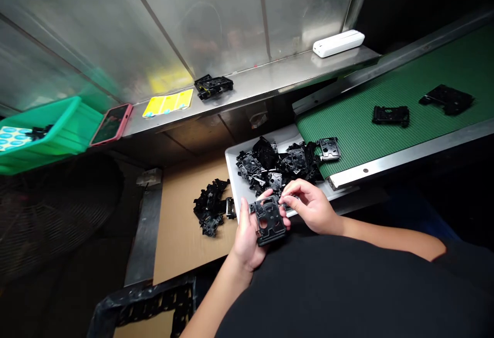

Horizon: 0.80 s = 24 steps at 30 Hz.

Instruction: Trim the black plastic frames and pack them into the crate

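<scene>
Stainless-steel shelf [270,83] and green conveyor belt [386,106] border this bench. Well left of the white tray [233,183], which holds a heap of black plastic parts [278,163], sits a green bin [65,127] with a blue-dotted label sheet [15,137], its print unreadable. Just before the tray, the left hand [243,240] cradles a black plastic frame [268,219], fingers curled beneath it, while the right hand [311,207] pinches its upper edge between fingertips [286,200].
</scene>
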Available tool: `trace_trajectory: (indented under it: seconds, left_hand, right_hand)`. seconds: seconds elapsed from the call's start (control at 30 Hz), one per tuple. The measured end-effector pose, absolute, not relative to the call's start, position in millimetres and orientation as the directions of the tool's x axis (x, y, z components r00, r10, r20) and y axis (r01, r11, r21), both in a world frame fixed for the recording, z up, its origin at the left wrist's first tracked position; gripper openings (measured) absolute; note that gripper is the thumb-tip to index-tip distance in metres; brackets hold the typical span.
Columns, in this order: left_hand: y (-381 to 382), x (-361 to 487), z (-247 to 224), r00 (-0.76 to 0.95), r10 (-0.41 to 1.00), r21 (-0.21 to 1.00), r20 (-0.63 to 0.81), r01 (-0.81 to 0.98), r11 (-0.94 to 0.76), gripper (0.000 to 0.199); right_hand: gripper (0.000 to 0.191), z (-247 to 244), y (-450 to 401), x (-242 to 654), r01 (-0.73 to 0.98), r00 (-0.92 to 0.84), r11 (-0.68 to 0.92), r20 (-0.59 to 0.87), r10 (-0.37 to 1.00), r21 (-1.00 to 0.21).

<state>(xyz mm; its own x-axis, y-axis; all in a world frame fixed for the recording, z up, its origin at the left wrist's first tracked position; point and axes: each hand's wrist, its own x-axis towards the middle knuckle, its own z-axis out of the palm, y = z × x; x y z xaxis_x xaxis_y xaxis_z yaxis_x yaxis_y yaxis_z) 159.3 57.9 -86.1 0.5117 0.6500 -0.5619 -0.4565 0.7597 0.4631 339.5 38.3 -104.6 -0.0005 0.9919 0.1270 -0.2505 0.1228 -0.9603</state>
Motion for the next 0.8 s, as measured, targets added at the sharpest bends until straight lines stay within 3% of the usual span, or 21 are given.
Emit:
trace_trajectory:
  seconds: [0.33,0.57,0.8]
  left_hand:
    - [50,158,-74,0.515,0.620,0.444,-0.592,-0.433,0.784,0.059]
    - [52,160,-78,0.513,0.589,0.362,-0.625,-0.478,0.800,0.057]
    - [52,164,-78,0.500,0.588,0.335,-0.636,-0.507,0.794,0.058]
  right_hand:
    - [0.017,-95,32,333,-0.189,-0.051,0.182,0.194,0.980,-0.965]
    - [0.003,-100,38,326,-0.057,-0.211,0.462,0.463,0.861,-0.885]
    - [0.004,-103,39,321,-0.037,-0.281,0.454,0.445,0.850,-0.890]
